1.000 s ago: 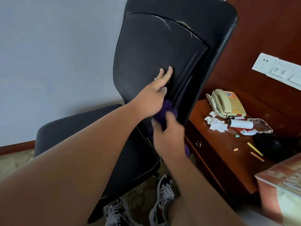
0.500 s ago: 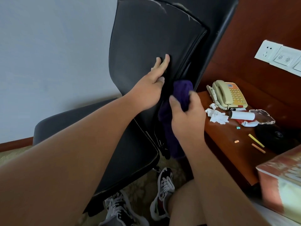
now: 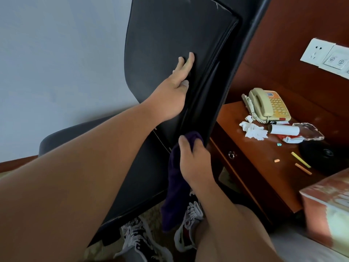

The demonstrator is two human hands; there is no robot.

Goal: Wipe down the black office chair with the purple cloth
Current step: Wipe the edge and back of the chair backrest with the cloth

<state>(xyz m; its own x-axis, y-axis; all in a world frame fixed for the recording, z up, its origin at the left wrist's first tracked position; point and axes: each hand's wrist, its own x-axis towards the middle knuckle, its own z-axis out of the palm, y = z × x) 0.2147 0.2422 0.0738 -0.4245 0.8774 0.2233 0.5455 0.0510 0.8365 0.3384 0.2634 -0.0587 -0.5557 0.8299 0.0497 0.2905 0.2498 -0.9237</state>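
text: none legible | telephone (image 3: pixel 264 104): keys blurred | box (image 3: pixel 324 208): print blurred

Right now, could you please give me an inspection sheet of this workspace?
Surface: wooden side table, right of the chair.
Job's things: black office chair; purple cloth against the backrest's lower right edge, tail hanging.
Clutter: telephone, crumpled tissue, white tube, yellow stick on the table.
Hands: left hand flat on the backrest; right hand grips the cloth.
Cables: coiled phone cord.
Surroundings: grey wall, wall sockets.
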